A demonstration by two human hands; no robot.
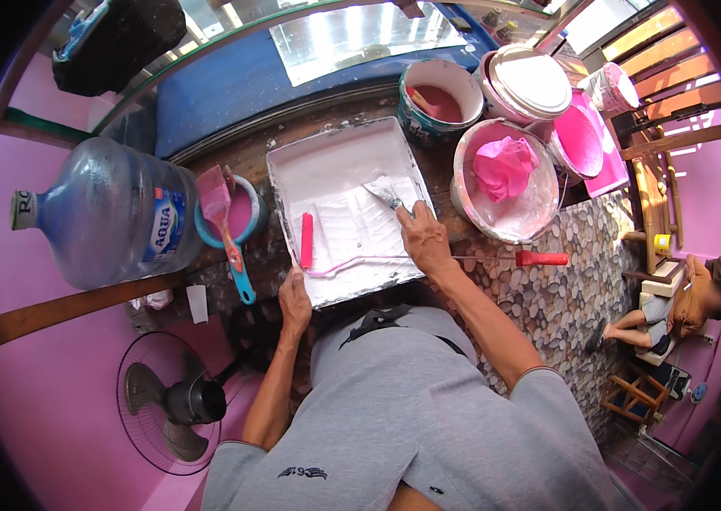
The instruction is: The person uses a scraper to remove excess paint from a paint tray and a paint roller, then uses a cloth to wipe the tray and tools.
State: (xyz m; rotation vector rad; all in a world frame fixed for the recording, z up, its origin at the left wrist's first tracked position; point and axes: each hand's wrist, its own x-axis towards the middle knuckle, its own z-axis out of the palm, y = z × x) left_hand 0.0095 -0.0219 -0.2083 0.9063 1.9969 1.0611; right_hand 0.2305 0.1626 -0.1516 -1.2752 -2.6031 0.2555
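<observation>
A rectangular paint tray (335, 157) coated with whitish paint lies in front of me. My left hand (294, 300) grips its near left edge, fingers partly hidden. Inside the tray, my right hand (425, 240) is closed around what looks like a paintbrush (384, 191), its pale, flared end touching the painted surface and its handle hidden in my fist. A paint roller lies across the tray, its small red sleeve (307, 242) at the left. The roller's thin wire frame passes by my right hand to its red handle (541, 258), which sticks out beyond the tray.
Left stand a large water jug (113, 217) and a pink-paint tub (251, 223) with a brush (220, 204) across it. Right are a bucket with pink cloth (504, 166), a reddish-paint bucket (437, 98) and lidded pail (531, 81). A fan (194, 400) stands lower left; a person (676, 311) sits far right.
</observation>
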